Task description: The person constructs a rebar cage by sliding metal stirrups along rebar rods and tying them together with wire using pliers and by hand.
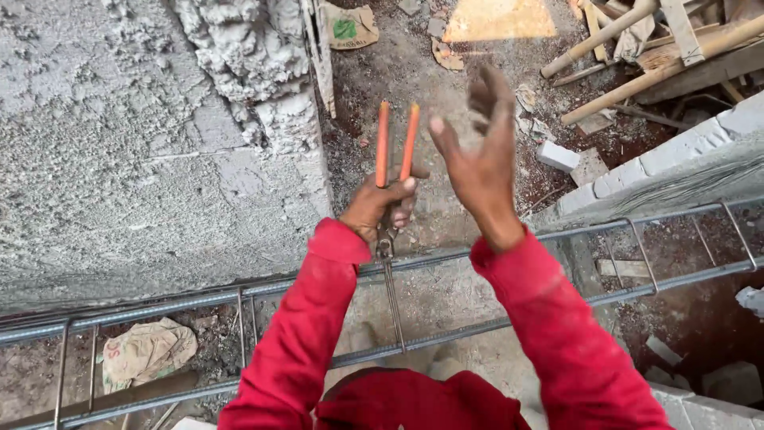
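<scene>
My left hand (380, 209) holds a pair of pincers (391, 183), fingers wrapped around the lower part of the two orange handles, which stand up and slightly apart above my fist. The metal head of the pincers points down below my hand and sits at the top rebar (159, 306) of a long steel cage, where a thin stirrup (395, 306) drops down to the lower bar. My left grip is closed firmly on the pincers. My right hand (481, 159) is raised in the air just beside the handles, apart from them, its grip spread with fingers loosely curled and holding nothing; it is a little blurred. Both my sleeves are red. The cage runs across in front of me from left to right. To the left rises a rough grey wall (119, 159). A crumpled sack (147, 350) lies under the cage at the lower left. Wooden poles (629, 48) and white blocks (557, 155) lie on the dirt at the upper right.
</scene>
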